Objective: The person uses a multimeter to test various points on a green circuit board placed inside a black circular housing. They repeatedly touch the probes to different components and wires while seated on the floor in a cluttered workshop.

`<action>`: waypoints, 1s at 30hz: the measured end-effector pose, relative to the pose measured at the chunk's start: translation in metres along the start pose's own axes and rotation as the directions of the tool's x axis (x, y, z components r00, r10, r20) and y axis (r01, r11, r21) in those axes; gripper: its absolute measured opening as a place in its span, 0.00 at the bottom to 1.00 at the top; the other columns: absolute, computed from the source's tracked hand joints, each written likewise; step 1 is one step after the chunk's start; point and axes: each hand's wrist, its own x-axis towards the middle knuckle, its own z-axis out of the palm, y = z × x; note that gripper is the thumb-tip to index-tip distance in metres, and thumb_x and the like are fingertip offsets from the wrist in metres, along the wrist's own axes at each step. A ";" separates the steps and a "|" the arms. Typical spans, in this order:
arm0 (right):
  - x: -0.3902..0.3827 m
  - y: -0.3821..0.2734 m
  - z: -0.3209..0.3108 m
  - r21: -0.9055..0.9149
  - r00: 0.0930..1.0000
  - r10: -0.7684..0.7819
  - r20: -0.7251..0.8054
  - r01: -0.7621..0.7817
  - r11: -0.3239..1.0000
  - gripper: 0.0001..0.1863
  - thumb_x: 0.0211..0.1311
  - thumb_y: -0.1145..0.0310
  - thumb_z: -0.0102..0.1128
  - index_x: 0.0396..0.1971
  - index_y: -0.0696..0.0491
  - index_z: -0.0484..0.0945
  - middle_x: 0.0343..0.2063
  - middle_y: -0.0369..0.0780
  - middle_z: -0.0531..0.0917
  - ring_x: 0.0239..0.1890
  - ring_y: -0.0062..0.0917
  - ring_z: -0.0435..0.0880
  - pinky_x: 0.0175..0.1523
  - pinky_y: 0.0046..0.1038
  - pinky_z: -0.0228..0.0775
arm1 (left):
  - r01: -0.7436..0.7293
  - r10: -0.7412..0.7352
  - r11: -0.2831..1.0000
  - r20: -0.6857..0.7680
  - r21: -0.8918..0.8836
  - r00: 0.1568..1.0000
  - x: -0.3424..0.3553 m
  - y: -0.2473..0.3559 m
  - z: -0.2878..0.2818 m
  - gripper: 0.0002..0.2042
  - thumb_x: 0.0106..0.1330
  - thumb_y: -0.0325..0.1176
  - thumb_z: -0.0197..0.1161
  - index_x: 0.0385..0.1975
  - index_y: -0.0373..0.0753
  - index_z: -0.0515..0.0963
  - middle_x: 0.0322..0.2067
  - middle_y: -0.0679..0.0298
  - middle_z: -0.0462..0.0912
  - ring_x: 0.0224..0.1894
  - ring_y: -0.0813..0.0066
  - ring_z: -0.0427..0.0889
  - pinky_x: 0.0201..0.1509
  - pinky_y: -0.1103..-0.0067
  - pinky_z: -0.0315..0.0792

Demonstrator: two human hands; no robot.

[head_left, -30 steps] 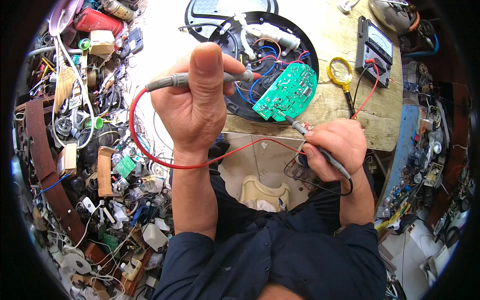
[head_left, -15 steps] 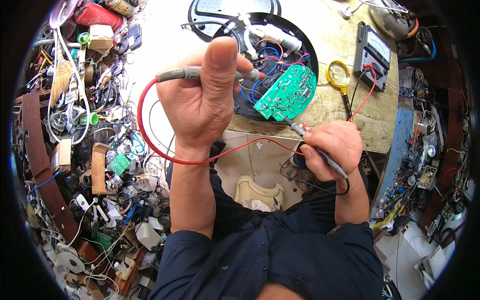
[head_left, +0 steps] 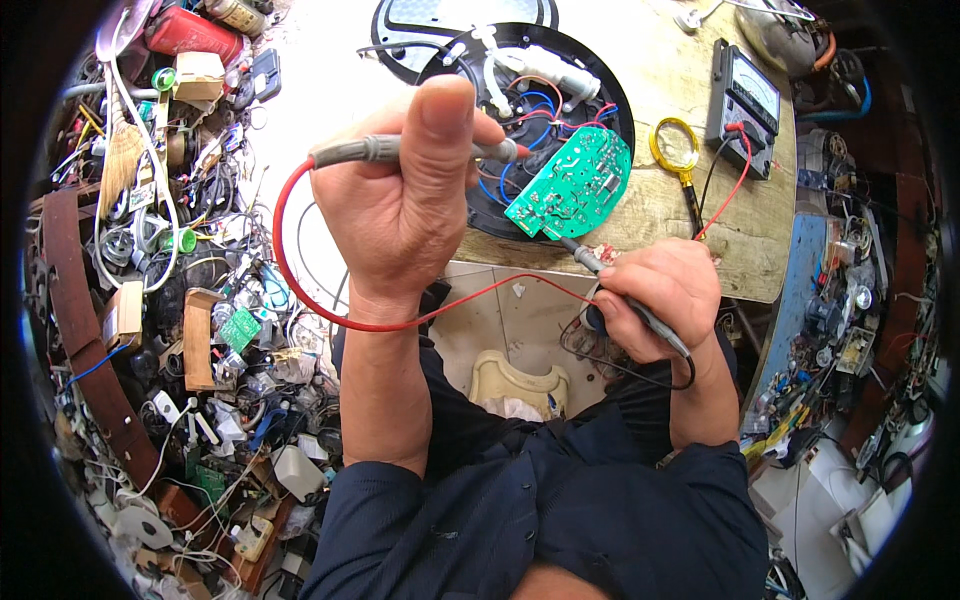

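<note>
My left hand point(head_left: 405, 200) is closed around a red-tipped test probe point(head_left: 370, 149) held roughly level, its red lead looping down and across to the right. Its tip is near the left part of a green circuit board point(head_left: 580, 182); whether it touches anything I cannot tell. In my right hand point(head_left: 665, 295) is a black-lead test probe point(head_left: 585, 257), slanting up-left with its tip at the board's lower edge. The board rests on an open round black appliance housing point(head_left: 618, 75) with wires and white tubing inside. An analog multimeter point(head_left: 748, 105) lies at the far right.
A yellow-rimmed magnifying glass point(head_left: 676, 146) lies between board and meter on the wooden table point(head_left: 640, 30). A round metal vessel point(head_left: 775, 40) stands at the far right corner. Heaps of parts and cables point(head_left: 240, 400) fill the left side. A cream stool point(head_left: 520, 380) is below.
My right hand and its probe have shifted slightly left, the tip still at the board's lower edge. My left hand is almost unmoved.
</note>
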 end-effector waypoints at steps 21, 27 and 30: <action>0.003 0.000 -0.001 0.014 1.000 0.021 -0.019 -0.021 1.000 0.12 0.52 0.72 0.71 0.36 0.56 0.81 0.22 0.41 0.85 0.20 0.31 0.83 0.26 0.29 0.68 | 0.025 -0.026 0.981 -0.005 -0.190 1.000 0.000 -0.001 0.000 0.24 0.75 0.51 0.62 0.28 0.33 0.85 0.20 0.67 0.84 0.21 0.87 0.75 0.25 0.87 0.66; 0.006 -0.001 -0.002 0.039 0.999 0.035 -0.013 -0.035 0.999 0.11 0.54 0.69 0.70 0.36 0.55 0.81 0.21 0.39 0.84 0.18 0.28 0.80 0.25 0.29 0.65 | 0.044 -0.049 0.982 -0.019 -0.184 0.999 0.000 -0.001 0.000 0.25 0.75 0.52 0.62 0.27 0.33 0.85 0.20 0.66 0.84 0.21 0.86 0.76 0.25 0.86 0.67; 0.004 0.000 -0.003 0.036 0.999 0.046 -0.009 -0.046 0.998 0.10 0.56 0.68 0.69 0.35 0.55 0.80 0.20 0.39 0.83 0.18 0.28 0.78 0.24 0.29 0.63 | 0.042 -0.039 0.991 0.023 -0.126 0.999 0.001 -0.003 -0.006 0.27 0.75 0.54 0.60 0.27 0.33 0.85 0.21 0.64 0.86 0.20 0.85 0.76 0.25 0.86 0.68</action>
